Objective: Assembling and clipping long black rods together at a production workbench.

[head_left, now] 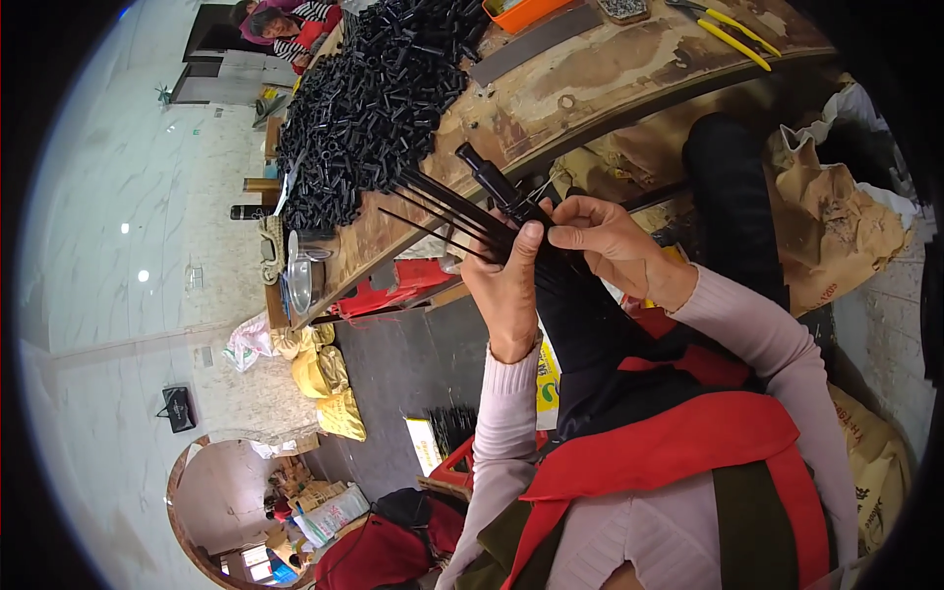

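Note:
In front of my lap, my left hand is closed around a bundle of thin black rods, which fan out toward the workbench. A thicker black stepped tube stands out beside the rods, its narrower end pointing away from me. My right hand is closed too, with thumb and fingers pinched at the near end of this tube, close to my left thumb. What lies between the right fingertips is mostly hidden. Beyond the rod tips, a large heap of small black tubular parts covers the bench.
The worn wooden workbench carries yellow-handled pliers, an orange tray, a small box of metal bits and a metal bowl. Brown paper sacks stand at right. Yellow bags lie by the wall. Another person is at the far left.

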Action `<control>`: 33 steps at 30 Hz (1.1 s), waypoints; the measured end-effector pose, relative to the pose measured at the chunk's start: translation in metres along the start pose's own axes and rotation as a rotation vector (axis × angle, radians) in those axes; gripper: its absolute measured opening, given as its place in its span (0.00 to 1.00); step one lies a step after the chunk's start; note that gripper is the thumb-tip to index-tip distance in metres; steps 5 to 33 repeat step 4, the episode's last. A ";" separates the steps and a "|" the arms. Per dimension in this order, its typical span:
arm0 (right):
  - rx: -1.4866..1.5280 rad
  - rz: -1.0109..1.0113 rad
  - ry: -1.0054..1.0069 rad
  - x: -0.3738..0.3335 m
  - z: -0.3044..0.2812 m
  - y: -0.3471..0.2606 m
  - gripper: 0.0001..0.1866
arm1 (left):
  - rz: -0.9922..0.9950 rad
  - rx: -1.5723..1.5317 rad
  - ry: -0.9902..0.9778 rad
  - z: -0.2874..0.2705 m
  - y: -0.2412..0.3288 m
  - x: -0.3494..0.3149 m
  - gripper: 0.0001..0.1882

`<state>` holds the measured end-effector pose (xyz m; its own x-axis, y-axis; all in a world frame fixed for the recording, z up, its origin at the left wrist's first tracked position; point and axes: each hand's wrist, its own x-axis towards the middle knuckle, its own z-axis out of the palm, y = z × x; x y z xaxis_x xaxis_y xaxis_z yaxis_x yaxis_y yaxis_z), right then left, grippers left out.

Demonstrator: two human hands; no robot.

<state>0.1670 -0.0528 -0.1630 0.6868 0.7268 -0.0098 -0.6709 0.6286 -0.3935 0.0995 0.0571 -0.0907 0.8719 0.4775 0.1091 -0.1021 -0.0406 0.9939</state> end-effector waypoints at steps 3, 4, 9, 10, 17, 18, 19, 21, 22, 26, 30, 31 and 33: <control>0.033 0.130 0.007 0.003 -0.008 -0.002 0.10 | -0.007 0.048 -0.020 -0.002 -0.006 0.000 0.18; 0.038 0.150 0.001 0.006 -0.010 0.000 0.10 | -0.005 0.066 -0.015 -0.003 -0.005 0.000 0.18; 0.038 0.150 0.001 0.006 -0.010 0.000 0.10 | -0.005 0.066 -0.015 -0.003 -0.005 0.000 0.18; 0.038 0.150 0.001 0.006 -0.010 0.000 0.10 | -0.005 0.066 -0.015 -0.003 -0.005 0.000 0.18; 0.038 0.150 0.001 0.006 -0.010 0.000 0.10 | -0.005 0.066 -0.015 -0.003 -0.005 0.000 0.18; 0.038 0.150 0.001 0.006 -0.010 0.000 0.10 | -0.005 0.066 -0.015 -0.003 -0.005 0.000 0.18; 0.038 0.150 0.001 0.006 -0.010 0.000 0.10 | -0.005 0.066 -0.015 -0.003 -0.005 0.000 0.18; 0.038 0.150 0.001 0.006 -0.010 0.000 0.10 | -0.005 0.066 -0.015 -0.003 -0.005 0.000 0.18; 0.038 0.150 0.001 0.006 -0.010 0.000 0.10 | -0.005 0.066 -0.015 -0.003 -0.005 0.000 0.18; 0.038 0.150 0.001 0.006 -0.010 0.000 0.10 | -0.005 0.066 -0.015 -0.003 -0.005 0.000 0.18; 0.038 0.150 0.001 0.006 -0.010 0.000 0.10 | -0.005 0.066 -0.015 -0.003 -0.005 0.000 0.18; 0.038 0.150 0.001 0.006 -0.010 0.000 0.10 | -0.005 0.066 -0.015 -0.003 -0.005 0.000 0.18; 0.038 0.150 0.001 0.006 -0.010 0.000 0.10 | -0.005 0.066 -0.015 -0.003 -0.005 0.000 0.18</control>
